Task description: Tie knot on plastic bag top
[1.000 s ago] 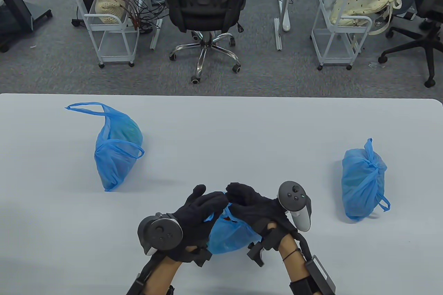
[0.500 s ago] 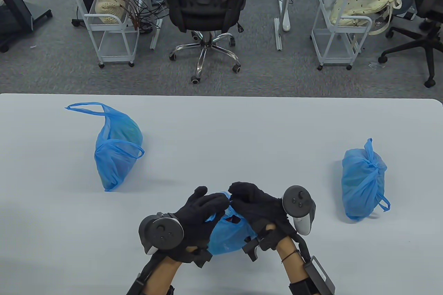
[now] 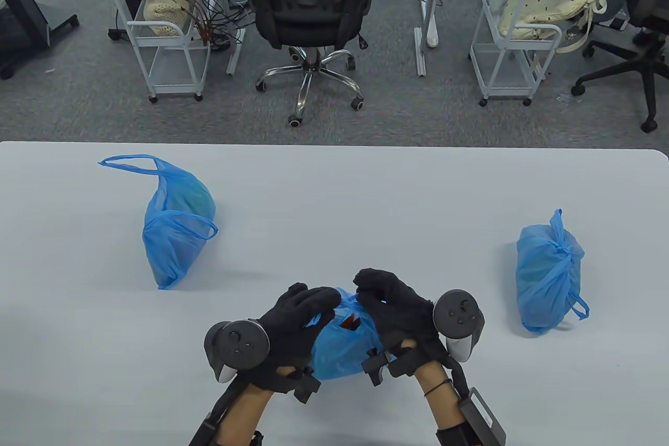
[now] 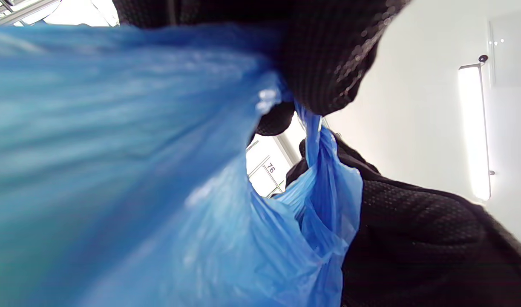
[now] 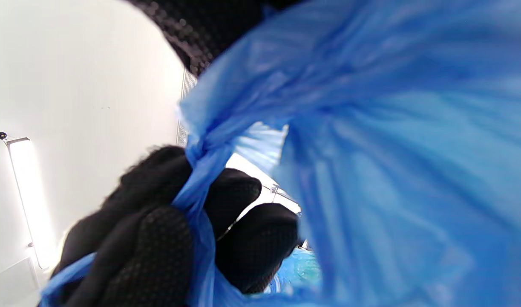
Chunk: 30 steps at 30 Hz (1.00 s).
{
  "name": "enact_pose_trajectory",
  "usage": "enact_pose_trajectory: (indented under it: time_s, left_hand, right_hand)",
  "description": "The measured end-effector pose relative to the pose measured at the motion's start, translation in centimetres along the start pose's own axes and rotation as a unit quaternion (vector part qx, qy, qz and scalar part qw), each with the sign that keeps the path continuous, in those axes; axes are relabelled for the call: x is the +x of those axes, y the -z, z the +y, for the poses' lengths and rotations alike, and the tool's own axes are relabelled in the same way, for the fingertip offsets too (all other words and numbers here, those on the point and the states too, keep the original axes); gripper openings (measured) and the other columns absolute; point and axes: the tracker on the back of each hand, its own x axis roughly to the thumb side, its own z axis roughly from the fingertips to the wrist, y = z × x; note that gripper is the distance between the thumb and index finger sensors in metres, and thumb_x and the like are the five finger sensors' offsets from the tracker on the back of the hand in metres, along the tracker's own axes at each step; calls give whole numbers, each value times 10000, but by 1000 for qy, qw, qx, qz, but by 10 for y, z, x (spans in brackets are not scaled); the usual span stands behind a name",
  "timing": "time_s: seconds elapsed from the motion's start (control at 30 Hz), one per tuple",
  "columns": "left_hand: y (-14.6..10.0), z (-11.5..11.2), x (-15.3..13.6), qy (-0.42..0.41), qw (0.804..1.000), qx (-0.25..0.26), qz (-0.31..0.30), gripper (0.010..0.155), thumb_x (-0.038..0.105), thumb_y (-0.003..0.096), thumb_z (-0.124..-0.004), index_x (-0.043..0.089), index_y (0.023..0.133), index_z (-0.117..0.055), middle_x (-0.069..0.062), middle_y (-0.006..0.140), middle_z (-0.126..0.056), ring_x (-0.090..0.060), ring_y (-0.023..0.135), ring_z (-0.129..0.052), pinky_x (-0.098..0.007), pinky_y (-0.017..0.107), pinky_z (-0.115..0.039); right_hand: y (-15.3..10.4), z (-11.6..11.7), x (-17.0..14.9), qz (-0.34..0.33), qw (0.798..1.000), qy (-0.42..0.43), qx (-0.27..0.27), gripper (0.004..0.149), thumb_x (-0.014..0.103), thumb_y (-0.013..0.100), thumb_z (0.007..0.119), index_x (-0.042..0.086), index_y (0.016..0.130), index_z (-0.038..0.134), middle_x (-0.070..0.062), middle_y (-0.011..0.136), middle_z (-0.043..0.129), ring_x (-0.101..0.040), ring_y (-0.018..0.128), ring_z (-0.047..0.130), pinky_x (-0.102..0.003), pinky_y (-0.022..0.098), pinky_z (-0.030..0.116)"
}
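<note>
Two hands in black knit sensor gloves meet over a blue plastic bag (image 3: pixel 339 349) of thin, crinkled, translucent film that lies on the matte pale-grey table (image 3: pixel 334 190) between the wrists. The left hand (image 3: pixel 298 315) curls its fingers around a twisted strand of the bag's top; in the left wrist view that strand runs taut up to the gloved fingertips (image 4: pixel 324 64), narrowing to a cord where they pinch it. The right hand (image 3: pixel 392 305) closes on the other strand; in the right wrist view the film (image 5: pixel 371 149) gathers into a tight twist beside the clenched, dimpled-fabric fingers (image 5: pixel 158 238) of the opposite glove. A small dark-red shape shows through the bag's mouth between the hands. Rounded grey trackers sit on the back of each hand. Well to the left of the left hand lies an open blue bag (image 3: pixel 175 231) with loose loop handles; well to the right of the right hand lies a knotted blue bag (image 3: pixel 546 278), bunched and rounded.
</note>
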Motion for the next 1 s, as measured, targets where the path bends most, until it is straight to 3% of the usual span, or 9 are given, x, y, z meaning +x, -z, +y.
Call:
enact_pose_trajectory:
  time_s: [0.3, 0.53, 0.67, 0.83, 1.0]
  left_hand:
    - [-1, 7, -17, -43, 996, 25, 78, 360, 364, 522, -818, 329, 868, -911, 32, 906, -1002, -247, 815, -1017, -568, 745, -617]
    - [-1, 16, -30, 2, 990, 21, 137, 368, 386, 524, -805, 304, 863, -921, 10, 877, -1020, -280, 798, -1011, -579, 711, -648]
    - [-1, 18, -33, 38, 986, 7, 163, 359, 383, 524, -803, 286, 845, -932, -4, 846, -1037, -286, 770, -1027, -578, 694, -674]
    - [0, 20, -36, 99, 976, -24, 193, 347, 376, 528, -795, 260, 824, -934, -21, 803, -1050, -294, 732, -1046, -576, 678, -693]
    - [0, 24, -48, 159, 953, -77, 245, 345, 379, 529, -788, 245, 810, -936, -21, 765, -1059, -290, 704, -1061, -568, 669, -707]
  right_hand:
    - [3, -18, -1, 7, 996, -82, -23, 405, 176, 424, 836, 161, 829, 836, -124, 659, 895, -343, 541, 951, -648, 486, 715]
    - [4, -24, 0, 12, 988, -153, -25, 395, 173, 414, 830, 152, 808, 858, -137, 638, 898, -323, 479, 964, -639, 460, 737]
    - [5, -25, 3, 8, 973, -231, -7, 387, 175, 410, 815, 152, 791, 875, -140, 624, 899, -306, 453, 971, -634, 450, 753]
    - [6, -23, 3, 8, 938, -345, 20, 364, 171, 402, 795, 168, 749, 905, -147, 607, 900, -289, 418, 975, -627, 436, 770]
    - [9, -23, -5, 9, 873, -485, 47, 350, 175, 383, 776, 199, 702, 917, -128, 582, 910, -258, 387, 987, -611, 436, 797]
